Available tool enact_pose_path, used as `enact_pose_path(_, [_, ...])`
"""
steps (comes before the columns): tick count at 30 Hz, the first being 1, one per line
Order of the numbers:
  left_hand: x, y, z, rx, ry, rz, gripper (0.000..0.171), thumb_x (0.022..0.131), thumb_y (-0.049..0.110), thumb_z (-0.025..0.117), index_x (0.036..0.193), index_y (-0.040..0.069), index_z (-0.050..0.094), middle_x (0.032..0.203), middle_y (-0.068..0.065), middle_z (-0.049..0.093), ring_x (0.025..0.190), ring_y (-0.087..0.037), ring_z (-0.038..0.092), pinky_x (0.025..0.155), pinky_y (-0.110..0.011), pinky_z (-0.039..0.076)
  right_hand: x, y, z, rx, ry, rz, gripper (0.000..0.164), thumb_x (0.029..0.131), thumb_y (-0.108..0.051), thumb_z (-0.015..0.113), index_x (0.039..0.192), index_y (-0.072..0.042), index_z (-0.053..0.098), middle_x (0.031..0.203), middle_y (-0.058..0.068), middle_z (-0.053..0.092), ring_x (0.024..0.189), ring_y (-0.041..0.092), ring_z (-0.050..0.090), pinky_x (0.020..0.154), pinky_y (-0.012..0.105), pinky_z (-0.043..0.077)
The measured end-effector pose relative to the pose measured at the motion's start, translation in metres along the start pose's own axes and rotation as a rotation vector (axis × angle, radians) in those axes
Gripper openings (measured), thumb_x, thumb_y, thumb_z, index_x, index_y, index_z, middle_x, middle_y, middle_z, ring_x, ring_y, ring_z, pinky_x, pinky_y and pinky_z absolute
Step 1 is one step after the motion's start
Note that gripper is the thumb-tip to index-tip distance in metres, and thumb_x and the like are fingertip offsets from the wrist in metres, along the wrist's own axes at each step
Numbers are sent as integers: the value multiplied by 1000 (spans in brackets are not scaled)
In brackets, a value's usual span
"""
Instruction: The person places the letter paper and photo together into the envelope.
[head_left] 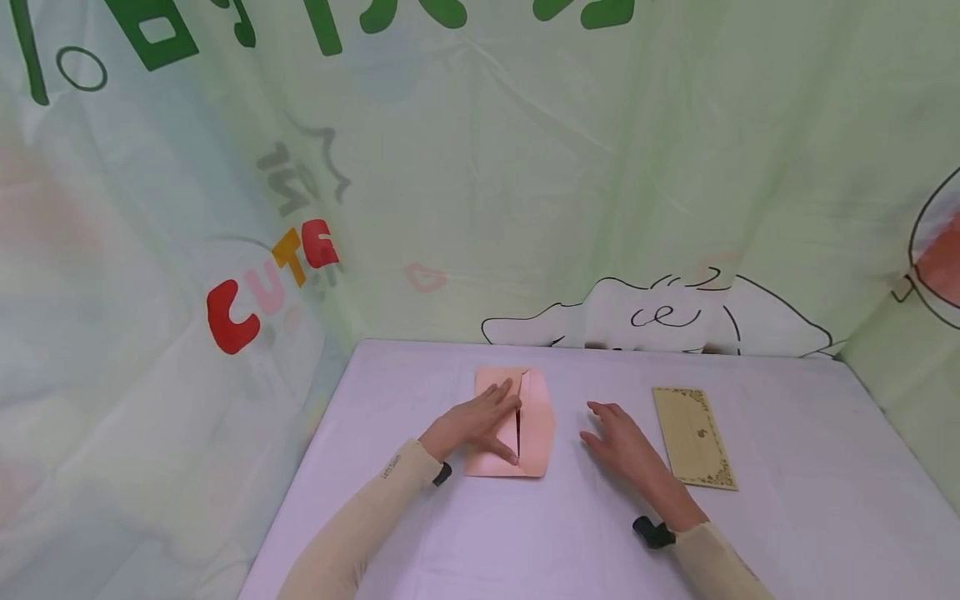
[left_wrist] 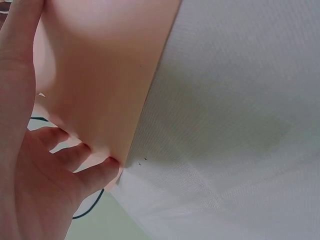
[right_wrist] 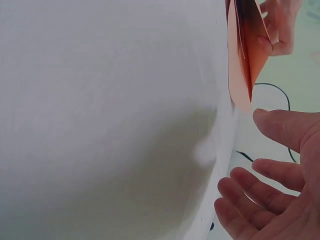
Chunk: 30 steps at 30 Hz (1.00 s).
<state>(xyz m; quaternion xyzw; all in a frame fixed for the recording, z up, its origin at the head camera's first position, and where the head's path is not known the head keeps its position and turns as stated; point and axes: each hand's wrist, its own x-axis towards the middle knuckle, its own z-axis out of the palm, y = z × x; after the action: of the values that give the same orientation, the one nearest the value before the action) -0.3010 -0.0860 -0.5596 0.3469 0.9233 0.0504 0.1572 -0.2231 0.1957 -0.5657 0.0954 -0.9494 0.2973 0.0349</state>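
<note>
A pink paper envelope (head_left: pixel 536 429) lies on the table with its flap spread out to the right. A dark slit shows along its mouth. In the right wrist view the envelope (right_wrist: pixel 240 80) gapes between flap and front panel. My left hand (head_left: pixel 480 421) rests on the front panel, its fingers and thumb spread, tips close to the mouth. The left wrist view has several fingertips touching the paper (left_wrist: pixel 115 60). Just right of the envelope, my right hand (head_left: pixel 622 442) hovers apart from it, fingers loosely extended and holding nothing.
A tan rectangular card (head_left: pixel 693 437) with dark ornamental corners lies right of the right hand. The table (head_left: pixel 450 542) has a pale lilac cover. A printed curtain (head_left: pixel 540 183) hangs behind and beside it.
</note>
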Motion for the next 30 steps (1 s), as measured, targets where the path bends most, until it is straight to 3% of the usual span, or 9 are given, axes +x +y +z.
enact_pose_path(9, [-1,1,0,9,4,2,99,72,78,71,146,25,32,171,-13,3,156,-34,15,113,-49,42,-6,17,-8,-12,48,-1,56,92,-15,71,137,11,50,129,32,57,121,47,56,103,59,45])
enact_pose_path(30, [1,1,2,12,-2,-7,99,72,78,70,146,26,32,171,-11,2,157,-33,14,112,-51,42,-26,67,-32,-57,82,97,56,94,-17,68,137,12,48,136,38,45,121,54,48,101,66,40])
